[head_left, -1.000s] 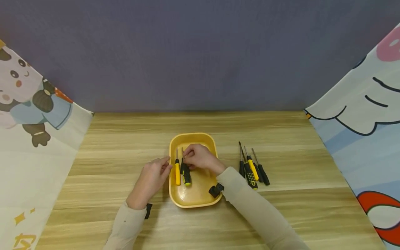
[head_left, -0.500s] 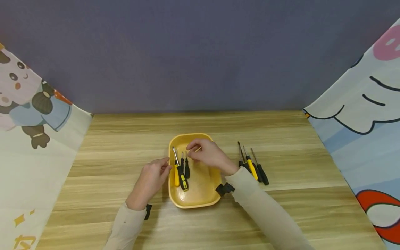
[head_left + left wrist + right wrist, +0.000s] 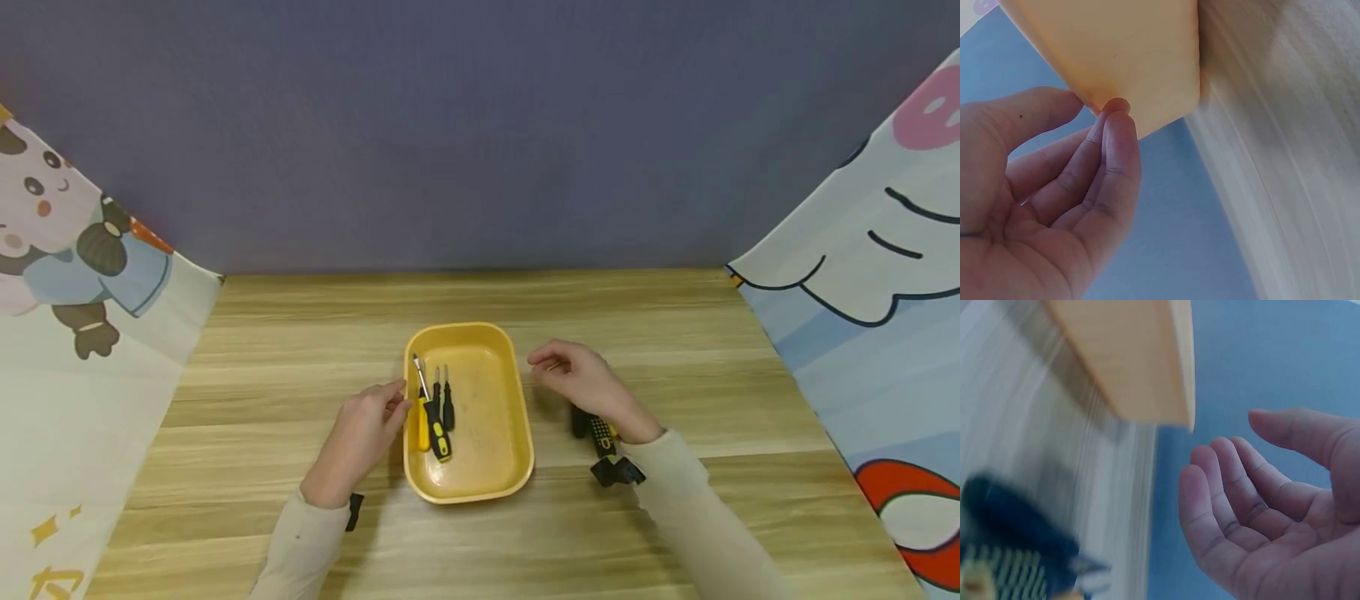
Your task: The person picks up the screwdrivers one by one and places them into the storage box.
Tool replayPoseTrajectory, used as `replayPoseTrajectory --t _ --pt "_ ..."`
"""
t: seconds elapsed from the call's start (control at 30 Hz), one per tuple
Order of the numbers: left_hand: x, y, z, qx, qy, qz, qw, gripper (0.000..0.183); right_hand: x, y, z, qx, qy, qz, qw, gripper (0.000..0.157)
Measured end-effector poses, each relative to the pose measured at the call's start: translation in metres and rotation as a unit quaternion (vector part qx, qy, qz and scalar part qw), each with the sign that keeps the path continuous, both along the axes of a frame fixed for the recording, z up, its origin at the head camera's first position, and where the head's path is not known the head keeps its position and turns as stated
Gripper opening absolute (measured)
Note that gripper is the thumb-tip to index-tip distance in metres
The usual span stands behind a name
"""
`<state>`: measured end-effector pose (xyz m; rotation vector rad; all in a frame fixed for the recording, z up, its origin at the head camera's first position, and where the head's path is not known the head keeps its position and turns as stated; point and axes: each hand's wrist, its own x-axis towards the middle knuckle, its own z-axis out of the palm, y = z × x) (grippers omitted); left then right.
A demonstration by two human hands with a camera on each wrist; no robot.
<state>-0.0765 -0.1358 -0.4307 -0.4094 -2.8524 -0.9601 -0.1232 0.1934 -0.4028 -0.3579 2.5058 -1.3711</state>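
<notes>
My left hand (image 3: 365,433) holds the left rim of a yellow plastic tray (image 3: 522,417), thumb and fingertips at its edge in the left wrist view. Inside the tray, along its left side, lie several screwdrivers. A black-and-yellow screwdriver (image 3: 437,433) rests at a slant across a yellow-handled screwdriver (image 3: 423,433). To their right are two small black screwdrivers, one of them a slim black screwdriver (image 3: 448,408). Past the tray's right side, my right hand (image 3: 592,383) hovers over the table with loosely bent fingers and nothing in them.
Beneath my right hand and wrist lies a group of screwdrivers, mostly hidden; a black screwdriver handle with yellow dots (image 3: 602,436) shows. The wooden table (image 3: 315,333) meets a grey-blue wall (image 3: 480,167) at the back, with cartoon-printed panels at both sides.
My right hand has left the tray and moved right, above the loose screwdrivers. The black-and-yellow screwdriver has shifted left onto the yellow-handled one, exposing the small black ones. My left hand stays put.
</notes>
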Motion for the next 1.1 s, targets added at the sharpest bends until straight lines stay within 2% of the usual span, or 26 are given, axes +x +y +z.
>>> replayPoseTrajectory --t 0.2,0.5,0.77,0.93,1.1 --pt "0.001 -0.001 -0.001 0.006 -0.005 0.001 1.0 0.034 0.009 0.039 -0.009 -0.005 -0.017 -0.025 1.0 0.026" --pt "0.0 0.0 0.0 0.009 -0.012 0.003 0.9999 0.032 0.025 0.088 -0.023 -0.021 -0.054 -0.094 0.994 0.04" --pt "0.001 0.0 0.0 0.01 -0.016 0.002 0.9998 0.033 0.037 0.108 -0.04 0.042 -0.072 -0.146 0.986 0.036" --pt "0.001 0.0 0.0 0.007 -0.014 0.001 0.9999 0.033 0.037 0.109 -0.05 0.064 -0.081 -0.156 0.982 0.035" --pt "0.001 0.0 0.001 0.005 -0.009 0.0 0.9999 0.033 0.035 0.105 -0.052 0.135 -0.059 -0.152 0.977 0.033"
